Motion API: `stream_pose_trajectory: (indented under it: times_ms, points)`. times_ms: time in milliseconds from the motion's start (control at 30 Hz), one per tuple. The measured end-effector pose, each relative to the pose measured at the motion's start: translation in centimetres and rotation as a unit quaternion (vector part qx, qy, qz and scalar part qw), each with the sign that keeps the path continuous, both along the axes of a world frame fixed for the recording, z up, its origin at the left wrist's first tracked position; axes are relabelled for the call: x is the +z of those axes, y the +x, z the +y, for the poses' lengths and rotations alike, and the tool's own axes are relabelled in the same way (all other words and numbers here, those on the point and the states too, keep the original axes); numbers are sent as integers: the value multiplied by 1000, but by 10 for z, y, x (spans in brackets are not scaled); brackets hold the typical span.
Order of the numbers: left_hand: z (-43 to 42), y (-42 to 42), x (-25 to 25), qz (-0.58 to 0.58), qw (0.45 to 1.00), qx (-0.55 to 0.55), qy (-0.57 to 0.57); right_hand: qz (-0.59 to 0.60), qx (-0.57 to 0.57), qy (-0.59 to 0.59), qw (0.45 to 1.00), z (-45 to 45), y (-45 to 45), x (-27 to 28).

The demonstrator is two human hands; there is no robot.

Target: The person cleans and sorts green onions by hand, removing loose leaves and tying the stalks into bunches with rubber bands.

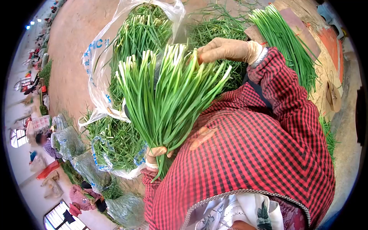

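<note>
A loose, fanned bunch of garlic chives (168, 103) stands in front of me, its pale cut ends up and its green leaves down. My left hand (156, 152), in a pale glove, is closed around the leaves low on the bunch. At the top right, my gloved right hand (226, 50) has its fingers pinched together at the pale ends; a reddish spot shows at the fingertips. Behind the bunch, a clear plastic bag (97, 57) with blue print holds more chives.
More chives (283, 42) lie at the upper right on a board. Loose green trimmings (218, 28) are heaped behind my right hand, and others (115, 138) lie in a bag at left. Far left, filled plastic bags (126, 209) line the floor near other people (82, 197).
</note>
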State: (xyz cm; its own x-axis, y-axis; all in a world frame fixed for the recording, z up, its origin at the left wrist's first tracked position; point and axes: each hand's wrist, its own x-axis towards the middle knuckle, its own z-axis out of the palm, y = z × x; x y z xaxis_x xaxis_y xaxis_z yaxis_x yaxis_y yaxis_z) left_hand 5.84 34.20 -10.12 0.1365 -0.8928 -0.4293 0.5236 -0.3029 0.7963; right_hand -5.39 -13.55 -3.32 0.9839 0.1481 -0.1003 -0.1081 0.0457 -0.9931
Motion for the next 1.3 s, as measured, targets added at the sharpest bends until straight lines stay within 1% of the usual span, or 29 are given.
stream_pose_trajectory:
  times_ms: [33, 100, 167, 200, 233, 300, 333, 367, 433, 500, 567, 633, 700, 733, 767, 800, 833, 867, 900, 967, 1000, 1033, 1067, 1100, 1133, 1167, 1233, 1267, 1300]
  points:
    - [-1, -1, 3, -12, 1000, 15, 14, 18, 36, 14, 999, -2, 2, 5]
    - [1, -2, 3, -34, 998, 40, 30, 48, 36, 26, 998, 1, 1, 9]
    - [2, 0, -3, -54, 996, 57, 39, 53, 10, 33, 998, 8, -1, 9]
    - [2, 1, -5, -60, 995, 64, 42, 40, -25, -35, 998, 11, -3, 13]
    - [-13, -3, 13, -38, 996, 61, 46, 41, -26, -35, 998, 10, -5, 15]
    - [-42, -10, 51, 6, 997, 56, 56, -20, -91, -96, 991, 6, -12, 15]
    - [-41, -10, 50, 6, 996, 57, 61, -15, -79, -63, 995, 0, -15, 20]
    - [-37, -10, 47, 4, 996, 62, 65, -43, -116, -99, 987, -3, -17, 16]
    - [-27, -8, 39, -12, 995, 70, 67, -37, -170, -95, 980, -13, -21, 23]
    - [-19, -6, 32, -21, 994, 81, 70, -75, -211, -135, 965, -33, -27, 24]
    - [-13, -6, 31, -29, 991, 97, 81, -88, -248, -83, 961, -68, -34, 14]
    - [-8, -5, 33, -39, 987, 123, 100, -75, -431, 28, 899, -89, -45, 27]
    - [-4, -5, 33, -53, 976, 161, 133, 14, -590, 69, 805, -110, -57, 22]
    - [-4, -1, 30, -57, 972, 175, 147, 33, -544, -151, 825, -163, -67, -28]
    - [-4, 10, 17, -24, 988, 114, 100, 30, -542, -151, 826, -150, -64, -36]
    - [-4, 21, 4, 10, 997, 52, 54, 48, -476, -252, 841, -127, -64, -36]
    - [-6, 30, -6, 78, 993, -77, -38, 66, -403, -350, 843, -103, -63, -33]
    - [-6, 31, -9, 66, 994, -61, -65, 106, -283, -341, 890, -80, -57, -26]
    - [-11, 31, -5, 64, 994, -61, -66, 144, -159, -327, 920, -56, -50, -20]
    - [-36, 25, 22, 48, 995, 69, -48, 113, -93, -217, 965, -15, -40, -26]
    - [-50, 20, 38, 39, 989, 134, -39, 90, -99, -168, 977, -1, -33, -24]
    - [-76, 8, 64, 34, 990, 134, -42, 66, -104, -120, 985, 10, -27, -20]
    - [-109, -10, 94, -9, 978, 204, -33, 58, -109, -100, 987, 22, -22, -17]
    - [-126, -17, 109, -52, 960, 275, -26, 50, -113, -82, 989, 32, -17, -18]
    - [-119, -8, 97, -73, 963, 260, 6, 14, -113, -23, 993, 43, -11, -31]
    - [-126, -3, 90, -9, 965, 253, -75, -8, -156, -86, 984, 52, -11, -20]
    - [-141, 11, 85, -128, 975, 179, -30, 20, -317, -203, 926, 55, -11, -12]
    - [-154, 6, 95, -149, 968, 201, -16, 0, -345, -151, 926, 44, -12, -21]
    - [-167, -4, 111, -148, 962, 228, -17, 33, -322, -123, 938, 29, -18, -29]
